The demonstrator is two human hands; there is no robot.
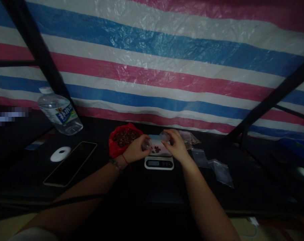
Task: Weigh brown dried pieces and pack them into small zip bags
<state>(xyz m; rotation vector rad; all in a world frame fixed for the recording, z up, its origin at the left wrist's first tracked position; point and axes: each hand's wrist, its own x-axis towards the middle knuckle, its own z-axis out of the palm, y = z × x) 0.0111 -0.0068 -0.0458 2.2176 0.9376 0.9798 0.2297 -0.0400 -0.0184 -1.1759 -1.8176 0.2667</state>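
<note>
My left hand point(135, 150) is closed around a small clear plastic cup point(147, 144) at the left side of the scale. Opposite it, my right hand point(176, 145) grips a small clear round piece point(164, 136), perhaps a lid or second cup. Between the hands, several dark brown seeds point(157, 149) lie on the light platform of a white digital scale point(159, 167). Its display is lit, but the reading is too small to make out. Just left of the scale stands an open red plastic bag point(113, 149) filled with brown seeds point(125, 137).
Zip bags holding small contents point(191, 138) lie behind my right hand, with clear zip bags point(201, 158) nearer. At left are a phone point(71, 164), a white oval device point(61, 154) and a large plastic bottle point(60, 112). Black frame bars point(275, 97) and a striped sheet point(152, 77) bound the desk.
</note>
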